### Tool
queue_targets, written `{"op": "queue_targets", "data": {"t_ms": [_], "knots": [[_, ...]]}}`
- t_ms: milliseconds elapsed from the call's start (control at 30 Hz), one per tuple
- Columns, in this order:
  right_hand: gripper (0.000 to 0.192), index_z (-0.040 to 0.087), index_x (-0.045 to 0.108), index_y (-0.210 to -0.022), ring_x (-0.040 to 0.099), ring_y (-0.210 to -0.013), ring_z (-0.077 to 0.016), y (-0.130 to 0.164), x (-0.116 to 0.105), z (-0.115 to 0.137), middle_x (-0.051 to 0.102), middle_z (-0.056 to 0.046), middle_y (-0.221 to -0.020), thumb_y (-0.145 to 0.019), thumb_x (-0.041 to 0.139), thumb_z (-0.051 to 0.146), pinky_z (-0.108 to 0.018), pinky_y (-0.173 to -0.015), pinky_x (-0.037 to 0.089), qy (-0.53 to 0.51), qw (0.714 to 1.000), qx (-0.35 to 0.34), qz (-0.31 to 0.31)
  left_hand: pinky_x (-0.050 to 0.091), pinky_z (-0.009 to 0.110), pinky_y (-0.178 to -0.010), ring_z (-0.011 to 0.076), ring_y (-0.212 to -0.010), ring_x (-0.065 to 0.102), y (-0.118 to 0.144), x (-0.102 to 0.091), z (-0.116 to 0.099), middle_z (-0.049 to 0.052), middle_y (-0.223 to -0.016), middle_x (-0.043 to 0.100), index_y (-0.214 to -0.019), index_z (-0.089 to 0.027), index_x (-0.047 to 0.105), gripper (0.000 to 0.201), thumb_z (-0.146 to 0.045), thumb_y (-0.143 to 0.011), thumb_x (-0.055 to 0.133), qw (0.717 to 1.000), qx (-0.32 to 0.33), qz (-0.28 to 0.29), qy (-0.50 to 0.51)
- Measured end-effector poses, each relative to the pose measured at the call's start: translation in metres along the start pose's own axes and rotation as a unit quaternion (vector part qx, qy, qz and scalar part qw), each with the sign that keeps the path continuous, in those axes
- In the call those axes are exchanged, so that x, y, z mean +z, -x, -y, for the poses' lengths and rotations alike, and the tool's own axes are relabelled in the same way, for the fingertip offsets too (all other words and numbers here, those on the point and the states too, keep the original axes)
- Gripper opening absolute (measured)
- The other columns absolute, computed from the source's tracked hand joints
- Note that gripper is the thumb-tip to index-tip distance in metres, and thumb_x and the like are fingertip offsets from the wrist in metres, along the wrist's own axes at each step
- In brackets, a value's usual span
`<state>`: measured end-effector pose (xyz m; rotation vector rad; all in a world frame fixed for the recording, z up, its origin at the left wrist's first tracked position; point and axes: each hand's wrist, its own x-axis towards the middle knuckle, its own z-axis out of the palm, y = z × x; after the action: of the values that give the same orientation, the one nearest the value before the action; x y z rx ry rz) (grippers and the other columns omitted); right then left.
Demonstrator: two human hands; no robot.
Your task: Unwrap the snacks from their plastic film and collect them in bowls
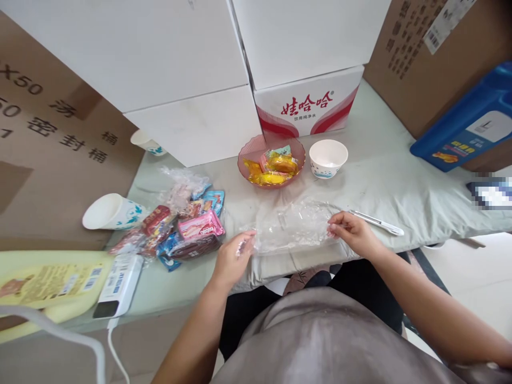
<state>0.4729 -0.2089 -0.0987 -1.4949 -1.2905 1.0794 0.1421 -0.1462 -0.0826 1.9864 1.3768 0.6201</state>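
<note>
Cloth-covered tabletop [376,165]; clear plastic film [294,229] near its front edge, ends pinched by left hand [233,257] and right hand [354,232]. Hard pull could tear it; right hand could nudge pen [378,222].

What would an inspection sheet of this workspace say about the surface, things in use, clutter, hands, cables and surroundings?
Surface: pale green cloth, wrinkled.
Things in use: clear plastic, spread near the front edge.
Clutter: snack packets piled at left; pink bowl holding more packets; paper bowl beside it; paper cup; slim white pen-like item.
Hands: left hand pinches the plastic's left end; right hand pinches its right end.
Cables: thin white cable plugged into a white device.
Surroundings: white cartons behind; brown cartons at both sides; blue bottle right; yellow package left.
</note>
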Motion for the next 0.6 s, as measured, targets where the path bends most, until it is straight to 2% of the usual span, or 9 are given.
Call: {"op": "queue_targets", "data": {"t_ms": [67, 100, 167, 233, 300, 367, 467, 600], "knots": [[0.034, 0.020, 0.057, -0.093, 0.065, -0.061, -0.0161, -0.016, 0.009, -0.003, 0.067, -0.003, -0.076, -0.082, 0.059, 0.053, -0.028, -0.053, 0.051, -0.030, 0.999, 0.028, -0.032, 0.051, 0.026, -0.066, 0.0145, -0.068, 0.068, -0.009, 0.004, -0.001, 0.007, -0.111, 0.071, -0.086, -0.020, 0.064, 0.029, -0.043, -0.092, 0.047, 1.000, -0.013, -0.019, -0.020], [0.034, 0.020, 0.057, -0.094, 0.064, -0.058, -0.0155, -0.024, 0.012, -0.004, 0.066, -0.003, -0.076, -0.082, 0.058, 0.052, -0.027, -0.051, 0.049, -0.028, 0.998, 0.036, -0.043, 0.050, 0.026, -0.064, 0.0132, -0.061, 0.066, -0.013, 0.006, -0.001, 0.006, -0.107, 0.072, -0.090, -0.020, 0.064, 0.029, -0.043, -0.092, 0.046, 0.999, -0.025, -0.022, -0.035], [0.030, 0.020, 0.058, -0.097, 0.061, -0.052, -0.0139, -0.039, 0.017, -0.005, 0.066, -0.002, -0.075, -0.084, 0.054, 0.048, -0.027, -0.049, 0.047, 0.008, 0.997, 0.043, -0.062, 0.048, 0.026, -0.061, 0.0131, -0.053, 0.063, -0.021, 0.008, 0.001, 0.002, -0.087, 0.073, -0.093, -0.021, 0.063, 0.027, -0.042, -0.092, 0.046, 0.996, -0.045, -0.033, -0.076], [0.026, 0.021, 0.060, -0.098, 0.059, -0.050, -0.0138, -0.051, 0.020, -0.007, 0.067, -0.002, -0.075, -0.086, 0.050, 0.041, -0.028, -0.052, 0.047, 0.071, 0.994, 0.032, -0.081, 0.047, 0.027, -0.063, 0.0163, -0.059, 0.064, -0.028, 0.011, 0.004, 0.000, -0.071, 0.069, -0.090, -0.021, 0.063, 0.024, -0.039, -0.091, 0.048, 0.988, -0.048, -0.059, -0.132], [0.023, 0.021, 0.062, -0.098, 0.062, -0.059, -0.0165, -0.061, 0.022, -0.009, 0.069, -0.003, -0.079, -0.087, 0.048, 0.035, -0.030, -0.060, 0.049, 0.156, 0.982, 0.004, -0.104, 0.046, 0.028, -0.066, 0.0192, -0.069, 0.066, -0.034, 0.015, 0.007, 0.002, -0.073, 0.069, -0.087, -0.021, 0.063, 0.019, -0.034, -0.089, 0.050, 0.979, -0.052, -0.092, -0.175], [0.021, 0.021, 0.063, -0.098, 0.065, -0.072, -0.0200, -0.066, 0.025, -0.011, 0.071, -0.005, -0.084, -0.087, 0.049, 0.032, -0.032, -0.067, 0.049, 0.243, 0.962, -0.026, -0.121, 0.047, 0.029, -0.068, 0.0209, -0.076, 0.067, -0.037, 0.019, 0.009, 0.004, -0.080, 0.071, -0.092, -0.021, 0.063, 0.015, -0.032, -0.086, 0.054, 0.973, -0.077, -0.113, -0.188], [0.023, 0.020, 0.064, -0.102, 0.066, -0.081, -0.0221, -0.068, 0.030, -0.015, 0.073, -0.007, -0.094, -0.089, 0.047, 0.029, -0.031, -0.071, 0.048, 0.338, 0.932, -0.054, -0.117, 0.048, 0.029, -0.070, 0.0213, -0.077, 0.068, -0.037, 0.025, 0.013, 0.004, -0.083, 0.071, -0.109, -0.020, 0.060, 0.029, -0.030, -0.081, 0.061, 0.967, -0.124, -0.133, -0.177], [0.027, 0.019, 0.064, -0.105, 0.067, -0.084, -0.0224, -0.064, 0.035, -0.016, 0.072, -0.008, -0.107, -0.094, 0.043, 0.030, -0.030, -0.070, 0.046, 0.400, 0.908, -0.061, -0.109, 0.049, 0.030, -0.073, 0.0186, -0.070, 0.066, -0.031, 0.029, 0.022, 0.001, -0.078, 0.068, -0.118, -0.018, 0.054, 0.040, -0.031, -0.081, 0.060, 0.970, -0.129, -0.168, -0.121]]}}
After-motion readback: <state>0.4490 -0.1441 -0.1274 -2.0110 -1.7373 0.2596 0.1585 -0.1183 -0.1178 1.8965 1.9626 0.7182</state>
